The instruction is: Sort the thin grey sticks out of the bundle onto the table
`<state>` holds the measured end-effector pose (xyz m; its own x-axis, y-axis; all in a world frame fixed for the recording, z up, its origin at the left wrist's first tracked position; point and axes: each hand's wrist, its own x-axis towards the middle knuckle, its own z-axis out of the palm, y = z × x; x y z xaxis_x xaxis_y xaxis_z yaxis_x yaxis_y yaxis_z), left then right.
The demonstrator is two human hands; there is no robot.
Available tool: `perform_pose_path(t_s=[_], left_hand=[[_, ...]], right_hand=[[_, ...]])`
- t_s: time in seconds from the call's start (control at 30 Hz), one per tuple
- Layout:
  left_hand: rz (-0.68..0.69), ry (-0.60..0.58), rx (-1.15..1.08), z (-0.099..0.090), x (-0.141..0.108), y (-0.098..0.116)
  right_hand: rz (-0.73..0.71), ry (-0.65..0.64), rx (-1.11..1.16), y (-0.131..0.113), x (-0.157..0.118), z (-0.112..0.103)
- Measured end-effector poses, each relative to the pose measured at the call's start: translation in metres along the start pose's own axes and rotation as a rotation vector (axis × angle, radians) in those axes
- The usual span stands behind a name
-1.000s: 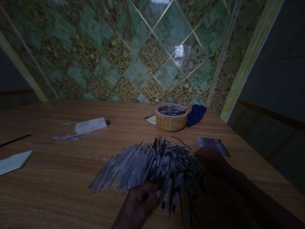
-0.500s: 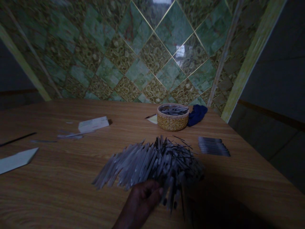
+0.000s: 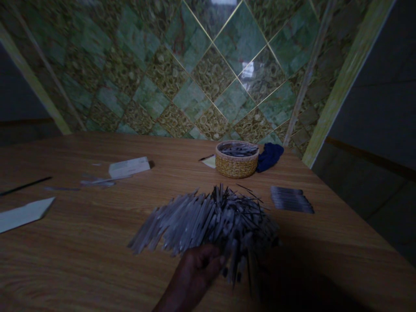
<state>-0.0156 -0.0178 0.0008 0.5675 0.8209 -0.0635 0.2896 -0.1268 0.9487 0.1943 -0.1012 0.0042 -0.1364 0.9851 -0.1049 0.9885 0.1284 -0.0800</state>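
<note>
My left hand [image 3: 202,265] rests at the near edge of a big heap of slim translucent sticks with dark ends [image 3: 191,221], which look like pens or pen parts. Its thumb and fingers are closed together against the heap; whatever lies between them is hidden in the dim light. To the left the sticks lie roughly side by side, while on the right they are jumbled, with thin black rods [image 3: 248,189] among them. A deep dark patch covers the lower right, and I cannot make out my right hand there.
Beyond the heap stands a round woven basket [image 3: 237,167] full of similar sticks, beside a dark blue cloth [image 3: 270,157]. A neat row of sticks [image 3: 291,199] lies right. Leftward are a white box [image 3: 130,167], loose clear strips [image 3: 97,182], a black rod [image 3: 26,186] and pale card [image 3: 26,214].
The view has shifted very slightly. My left hand stays almost in the same place at the heap, and the sticks show no clear movement.
</note>
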Motion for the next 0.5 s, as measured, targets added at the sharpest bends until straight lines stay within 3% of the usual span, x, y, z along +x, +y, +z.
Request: perform_pose_path(t_s=[0.5], left_hand=[[0.028,0.006,-0.016,0.002,0.001,-0.013]], right_hand=[[0.002,-0.149,0.198,0.001,0.004,-0.001]])
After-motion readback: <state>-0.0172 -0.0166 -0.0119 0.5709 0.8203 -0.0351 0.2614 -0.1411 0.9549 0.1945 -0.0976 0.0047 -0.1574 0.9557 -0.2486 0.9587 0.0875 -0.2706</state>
